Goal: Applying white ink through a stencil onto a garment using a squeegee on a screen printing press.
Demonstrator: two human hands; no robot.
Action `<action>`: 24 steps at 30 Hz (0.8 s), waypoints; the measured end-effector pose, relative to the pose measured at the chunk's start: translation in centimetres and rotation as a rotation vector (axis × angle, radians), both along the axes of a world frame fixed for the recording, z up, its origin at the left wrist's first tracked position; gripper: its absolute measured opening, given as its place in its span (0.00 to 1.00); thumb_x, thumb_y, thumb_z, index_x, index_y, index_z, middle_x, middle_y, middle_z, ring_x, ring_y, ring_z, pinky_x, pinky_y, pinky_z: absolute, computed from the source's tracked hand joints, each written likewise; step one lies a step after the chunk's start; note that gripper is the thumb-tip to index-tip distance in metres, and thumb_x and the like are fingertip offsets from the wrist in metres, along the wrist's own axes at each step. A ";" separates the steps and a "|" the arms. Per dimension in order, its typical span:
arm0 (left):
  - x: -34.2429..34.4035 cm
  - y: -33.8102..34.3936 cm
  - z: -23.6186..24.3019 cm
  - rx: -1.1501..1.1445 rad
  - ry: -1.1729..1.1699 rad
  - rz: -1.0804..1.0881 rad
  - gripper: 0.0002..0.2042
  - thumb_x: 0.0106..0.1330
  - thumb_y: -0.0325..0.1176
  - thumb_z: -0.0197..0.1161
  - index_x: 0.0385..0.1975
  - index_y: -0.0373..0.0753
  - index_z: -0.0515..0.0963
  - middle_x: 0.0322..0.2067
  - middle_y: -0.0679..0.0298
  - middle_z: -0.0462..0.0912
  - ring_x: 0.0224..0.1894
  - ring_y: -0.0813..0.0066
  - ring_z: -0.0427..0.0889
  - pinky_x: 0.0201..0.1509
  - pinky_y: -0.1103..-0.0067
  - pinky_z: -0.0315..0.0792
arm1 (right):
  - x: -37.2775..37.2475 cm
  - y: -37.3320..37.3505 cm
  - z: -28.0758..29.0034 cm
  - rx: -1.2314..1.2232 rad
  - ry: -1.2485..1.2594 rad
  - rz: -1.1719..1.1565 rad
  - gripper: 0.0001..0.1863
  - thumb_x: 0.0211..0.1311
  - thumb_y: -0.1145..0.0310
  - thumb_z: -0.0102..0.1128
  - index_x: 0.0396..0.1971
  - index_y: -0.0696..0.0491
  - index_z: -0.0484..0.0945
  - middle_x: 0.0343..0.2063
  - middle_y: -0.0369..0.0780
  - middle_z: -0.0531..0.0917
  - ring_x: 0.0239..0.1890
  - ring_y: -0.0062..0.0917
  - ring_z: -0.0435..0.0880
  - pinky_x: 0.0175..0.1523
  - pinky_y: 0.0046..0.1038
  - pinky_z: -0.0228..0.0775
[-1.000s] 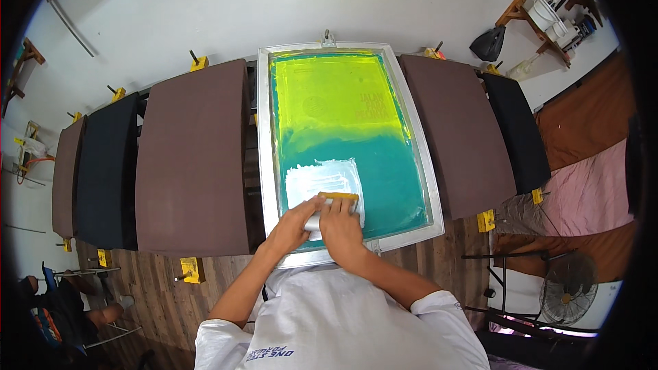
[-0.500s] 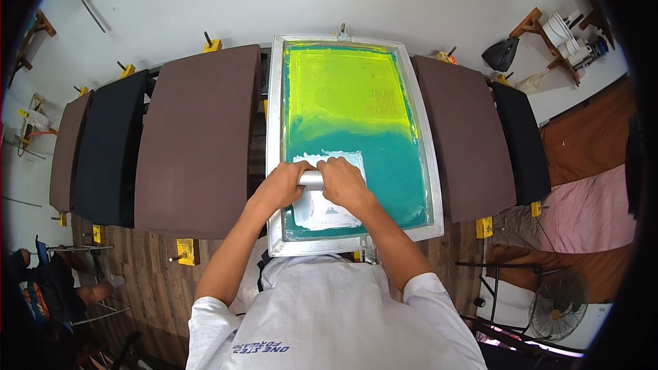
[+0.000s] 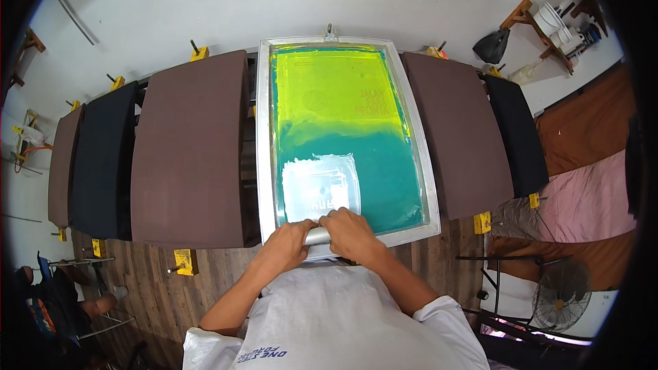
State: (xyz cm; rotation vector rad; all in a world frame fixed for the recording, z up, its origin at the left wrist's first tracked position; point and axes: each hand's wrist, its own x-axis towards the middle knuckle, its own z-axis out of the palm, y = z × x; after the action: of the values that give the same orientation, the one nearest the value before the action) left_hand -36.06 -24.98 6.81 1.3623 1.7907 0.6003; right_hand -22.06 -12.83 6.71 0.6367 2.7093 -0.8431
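Note:
Both hands grip a squeegee with a silver metal handle (image 3: 317, 236), at the near end of a screen-printing frame. My left hand (image 3: 286, 245) is wrapped round its left part. My right hand (image 3: 351, 236) is closed on its right part. The squeegee's blade is hidden under my hands. The aluminium frame (image 3: 264, 130) holds a mesh that is yellow-green at the far half (image 3: 336, 82) and teal at the near half (image 3: 384, 171). A patch of white ink (image 3: 301, 175) lies on the teal just beyond my hands, with a design showing in it.
Brown cloth-covered boards (image 3: 188, 151) (image 3: 456, 130) and black ones (image 3: 106, 157) (image 3: 517, 133) stand on both sides, with yellow clamps (image 3: 184, 262) at their ends. A standing fan (image 3: 562, 294) is at lower right. Part of another person's leg (image 3: 101, 305) shows at lower left.
Both hands have pulled the squeegee toward me, from the middle of the white patch to the frame's near end. More of the white patch and its design shows now.

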 end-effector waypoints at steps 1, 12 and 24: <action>-0.2 0.5 0.1 0.014 -0.019 -0.004 0.19 0.49 0.16 0.62 0.45 0.29 0.78 0.31 0.40 0.83 0.36 0.44 0.84 0.44 0.62 0.79 | -0.2 0.8 0.2 0.014 0.015 0.022 0.14 0.45 0.81 0.61 0.36 0.57 0.82 0.34 0.48 0.83 0.41 0.43 0.82 0.44 0.42 0.78; -3.6 9.3 -3.9 0.229 0.087 -0.005 0.15 0.49 0.18 0.61 0.39 0.34 0.81 0.30 0.44 0.84 0.35 0.45 0.84 0.43 0.63 0.79 | -3.5 9.3 -1.7 0.105 0.024 -0.069 0.16 0.40 0.79 0.60 0.34 0.57 0.83 0.30 0.50 0.84 0.37 0.48 0.83 0.43 0.44 0.76; -1.1 5.1 -1.3 -0.007 0.089 -0.250 0.19 0.49 0.20 0.66 0.44 0.35 0.80 0.33 0.46 0.85 0.37 0.49 0.85 0.46 0.65 0.79 | 1.9 2.2 -0.4 -0.028 0.037 -0.147 0.12 0.41 0.78 0.59 0.31 0.61 0.81 0.28 0.53 0.84 0.36 0.49 0.84 0.46 0.44 0.76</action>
State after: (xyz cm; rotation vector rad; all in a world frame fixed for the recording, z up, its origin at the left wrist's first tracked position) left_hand -37.16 -19.86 5.47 1.5993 1.6546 0.4040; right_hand -20.13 -10.65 6.27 0.8300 2.7045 -0.9351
